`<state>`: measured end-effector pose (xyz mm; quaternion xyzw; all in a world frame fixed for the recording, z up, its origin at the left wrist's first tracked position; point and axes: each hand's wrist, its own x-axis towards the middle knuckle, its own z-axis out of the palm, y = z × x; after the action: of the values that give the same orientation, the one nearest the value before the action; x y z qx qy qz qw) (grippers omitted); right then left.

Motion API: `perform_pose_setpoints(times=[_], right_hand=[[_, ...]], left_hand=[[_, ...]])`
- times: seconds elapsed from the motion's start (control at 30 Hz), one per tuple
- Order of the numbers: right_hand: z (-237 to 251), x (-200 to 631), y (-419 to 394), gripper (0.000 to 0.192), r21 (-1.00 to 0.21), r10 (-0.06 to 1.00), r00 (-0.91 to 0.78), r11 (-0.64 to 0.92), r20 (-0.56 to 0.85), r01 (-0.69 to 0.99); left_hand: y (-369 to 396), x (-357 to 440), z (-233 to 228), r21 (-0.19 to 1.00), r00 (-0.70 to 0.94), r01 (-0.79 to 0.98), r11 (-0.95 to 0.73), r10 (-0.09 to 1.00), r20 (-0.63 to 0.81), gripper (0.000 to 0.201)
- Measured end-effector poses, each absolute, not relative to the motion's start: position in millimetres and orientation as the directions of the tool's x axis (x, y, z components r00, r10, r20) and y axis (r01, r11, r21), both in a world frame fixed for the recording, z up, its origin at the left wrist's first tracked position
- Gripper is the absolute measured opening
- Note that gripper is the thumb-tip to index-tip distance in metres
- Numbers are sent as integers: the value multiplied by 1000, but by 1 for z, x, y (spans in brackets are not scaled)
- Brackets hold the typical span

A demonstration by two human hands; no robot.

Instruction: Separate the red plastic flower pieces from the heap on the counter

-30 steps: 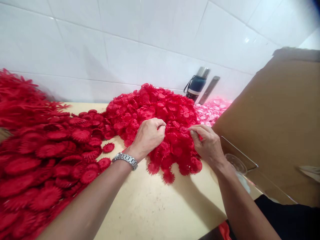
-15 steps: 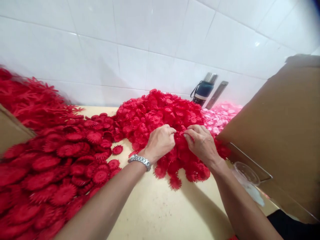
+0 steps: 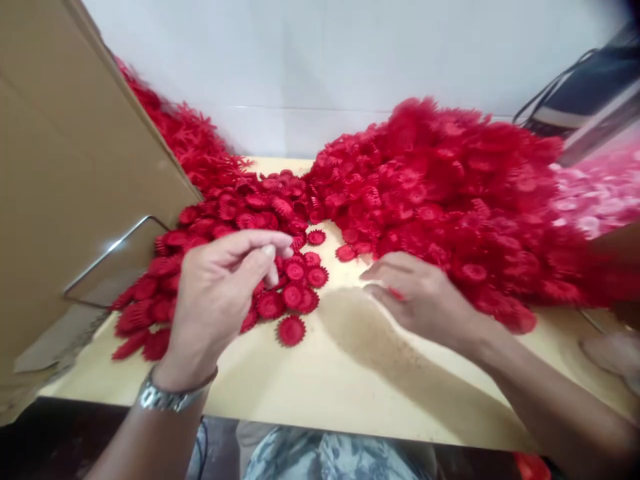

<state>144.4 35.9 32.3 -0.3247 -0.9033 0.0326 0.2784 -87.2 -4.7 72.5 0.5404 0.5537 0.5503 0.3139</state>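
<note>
My left hand (image 3: 220, 293) hovers over a spread of flat red flower discs (image 3: 235, 207) with its fingers loosely curled; I see nothing in them. A watch is on that wrist. My right hand (image 3: 420, 293) rests low on the table (image 3: 320, 380) at the foot of a big heap of frilly red flower pieces (image 3: 450, 193). A small red flower piece shows between its fingers. One loose red disc (image 3: 291, 330) lies between the hands. The picture is blurred by motion.
A cardboard box (image 3: 65, 167) stands at the left with its flap on the table. Red spiky pieces (image 3: 190, 140) pile up behind it. Pink pieces (image 3: 595, 193) and a dark flask (image 3: 585, 93) are at the far right, against a white tiled wall.
The view has swung left and lower. My left hand has left the frilly heap and gone over the flat discs. My right hand has come down off the heap to the table.
</note>
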Motion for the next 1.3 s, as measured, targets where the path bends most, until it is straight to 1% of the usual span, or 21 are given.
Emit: perform_pose_setpoints(times=[0.07, 0.13, 0.27, 0.33, 0.4, 0.5, 0.57, 0.6, 0.67, 0.73, 0.77, 0.83, 0.9, 0.93, 1.0, 1.03, 1.07, 1.13, 1.2, 1.27, 1.3], right_hand=[[20, 115, 28, 13, -227, 556, -732, 831, 394, 508], [13, 92, 25, 14, -194, 532, -760, 846, 374, 496], [6, 59, 24, 17, -212, 564, -728, 824, 390, 525], [4, 50, 25, 14, -238, 586, -711, 810, 389, 536], [4, 49, 26, 16, -287, 605, -686, 796, 404, 532], [11, 58, 24, 16, -390, 628, -635, 778, 449, 493], [17, 65, 18, 15, -413, 615, -617, 788, 491, 456], [20, 67, 13, 15, -394, 592, -622, 806, 512, 442], [24, 70, 3, 17, -308, 523, -658, 852, 542, 423], [26, 72, -7, 18, -231, 460, -698, 886, 549, 402], [27, 74, -11, 17, -227, 448, -703, 892, 552, 391], [29, 81, -14, 14, -305, 477, -658, 879, 583, 367], [32, 92, -12, 13, -474, 605, -554, 795, 572, 379], [34, 98, -10, 14, -574, 688, -498, 721, 528, 388], [37, 109, -7, 18, -761, 812, -454, 543, 367, 356], [38, 113, -6, 23, -838, 830, -485, 454, 274, 304], [37, 116, -5, 28, -902, 816, -542, 369, 198, 225], [35, 120, -7, 33, -984, 742, -661, 176, 113, 29], [31, 123, -11, 31, -990, 678, -730, -28, 85, -141], [27, 124, -16, 26, -955, 678, -731, -162, 75, -249], [25, 125, -18, 24, -943, 698, -713, -190, 67, -274]], left_hand=[[-24, -98, 56, 967, -271, 223, -126, 944, 186, 16], [-41, -103, 41, 954, -274, 288, -83, 947, 165, 16], [-64, -102, 18, 877, -195, 465, -122, 952, 235, 18], [-72, -100, 11, 856, -167, 495, -148, 951, 262, 20], [-78, -98, 7, 870, -195, 475, -131, 948, 249, 20], [-80, -93, 6, 954, -331, 299, -22, 935, 125, 18], [-77, -87, 6, 997, -377, 61, 55, 926, -28, 24], [-74, -83, 7, 993, -353, -77, 86, 929, -108, 29], [-68, -74, 8, 932, -255, -334, 142, 938, -234, 36], [-62, -65, 10, 844, -170, -504, 183, 937, -304, 34], [-60, -62, 12, 809, -144, -555, 192, 936, -321, 31], [-57, -57, 14, 761, -90, -617, 201, 943, -322, 28], [-57, -54, 17, 725, 7, -651, 224, 957, -290, 30], [-57, -54, 18, 709, 66, -662, 241, 962, -265, 31], [-58, -52, 19, 687, 170, -671, 277, 960, -221, 34], [-58, -50, 20, 680, 207, -674, 290, 957, -204, 34], [-58, -49, 20, 671, 238, -675, 305, 952, -193, 34], [-57, -44, 21, 651, 301, -676, 346, 936, -184, 35], [-55, -39, 22, 631, 358, -669, 393, 914, -189, 35], [-52, -34, 23, 628, 402, -644, 438, 891, -209, 34], [-51, -32, 24, 637, 413, -622, 456, 882, -227, 35]])
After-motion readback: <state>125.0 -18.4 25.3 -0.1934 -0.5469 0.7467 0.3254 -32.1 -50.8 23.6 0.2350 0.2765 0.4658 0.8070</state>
